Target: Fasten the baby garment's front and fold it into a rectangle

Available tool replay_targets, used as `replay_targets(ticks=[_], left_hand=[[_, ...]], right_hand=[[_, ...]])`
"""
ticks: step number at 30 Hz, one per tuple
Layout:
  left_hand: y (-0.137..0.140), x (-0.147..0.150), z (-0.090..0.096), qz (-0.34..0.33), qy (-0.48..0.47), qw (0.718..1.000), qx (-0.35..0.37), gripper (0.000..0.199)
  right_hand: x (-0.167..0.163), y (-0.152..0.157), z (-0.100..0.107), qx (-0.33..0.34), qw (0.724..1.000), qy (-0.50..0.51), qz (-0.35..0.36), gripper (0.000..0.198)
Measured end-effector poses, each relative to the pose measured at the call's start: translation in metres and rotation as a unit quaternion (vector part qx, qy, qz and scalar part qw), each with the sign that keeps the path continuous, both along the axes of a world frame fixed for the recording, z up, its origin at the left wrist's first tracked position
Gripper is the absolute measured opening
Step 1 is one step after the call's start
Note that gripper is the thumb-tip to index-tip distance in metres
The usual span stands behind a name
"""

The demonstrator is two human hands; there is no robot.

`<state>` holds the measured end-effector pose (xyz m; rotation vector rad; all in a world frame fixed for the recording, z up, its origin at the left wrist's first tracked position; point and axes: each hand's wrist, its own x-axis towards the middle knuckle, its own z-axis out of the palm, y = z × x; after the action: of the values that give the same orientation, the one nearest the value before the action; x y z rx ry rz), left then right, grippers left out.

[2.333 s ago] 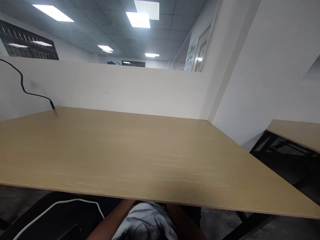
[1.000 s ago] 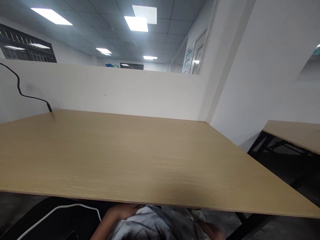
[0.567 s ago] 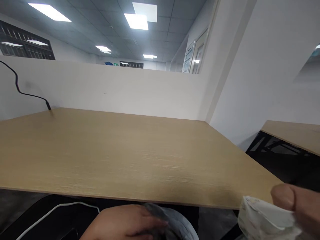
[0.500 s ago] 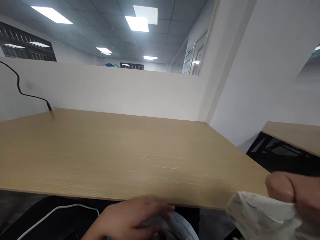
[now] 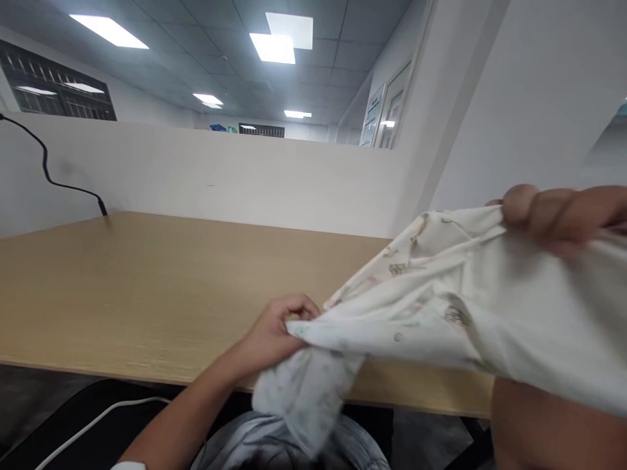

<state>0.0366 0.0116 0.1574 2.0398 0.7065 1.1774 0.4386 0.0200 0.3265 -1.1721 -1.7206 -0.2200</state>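
A white cloth with a small printed pattern stretches slantwise over the front right of the table, its weave soft and creased. The fingers of my left hand are closed on its left part near the table's front edge, and a loose end hangs down below them. Higher up at the right, my right hand grips the cloth's upper edge in a fist, somewhat blurred by motion. The cloth runs out of view at the right. Whether it is a garment or a plain sheet, I cannot tell.
The wooden table ends at a low white partition. A black cable crosses the partition at the left. A white cable runs below the front edge. A grey patterned fabric lies at the bottom centre.
My right hand has risen with the cloth, spreading it out. My left hand has come up from below the table edge and now grips the cloth too.
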Motion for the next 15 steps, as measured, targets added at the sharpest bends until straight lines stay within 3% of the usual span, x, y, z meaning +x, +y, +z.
replay_targets(ticks=[2,4,6,9,11,13,15], left_hand=[[0.003,-0.023,0.019,0.066,0.052,0.994,0.076,0.007],[-0.006,-0.038,0.038,0.03,0.159,0.977,0.136,0.009],[-0.022,-0.044,0.05,-0.031,0.279,0.948,0.151,0.015],[-0.04,-0.041,0.047,-0.083,0.446,0.88,0.14,0.016],[-0.039,-0.037,0.038,-0.123,0.516,0.838,0.126,0.02],[-0.026,-0.032,0.027,-0.127,0.525,0.835,0.106,0.027],[-0.004,-0.027,0.017,-0.067,0.482,0.869,0.092,0.031]], right_hand=[[-0.042,-0.007,-0.006,-0.035,0.996,-0.028,0.074,0.074],[-0.076,-0.008,-0.021,-0.078,0.986,-0.091,0.116,0.059],[-0.095,0.001,-0.041,-0.134,0.963,-0.161,0.167,0.043],[-0.098,0.022,-0.082,-0.231,0.924,-0.222,0.207,0.021],[-0.092,0.036,-0.113,-0.284,0.902,-0.249,0.208,0.022],[-0.084,0.046,-0.141,-0.332,0.88,-0.275,0.2,0.026],[-0.08,0.052,-0.16,-0.346,0.872,-0.293,0.186,0.028]])
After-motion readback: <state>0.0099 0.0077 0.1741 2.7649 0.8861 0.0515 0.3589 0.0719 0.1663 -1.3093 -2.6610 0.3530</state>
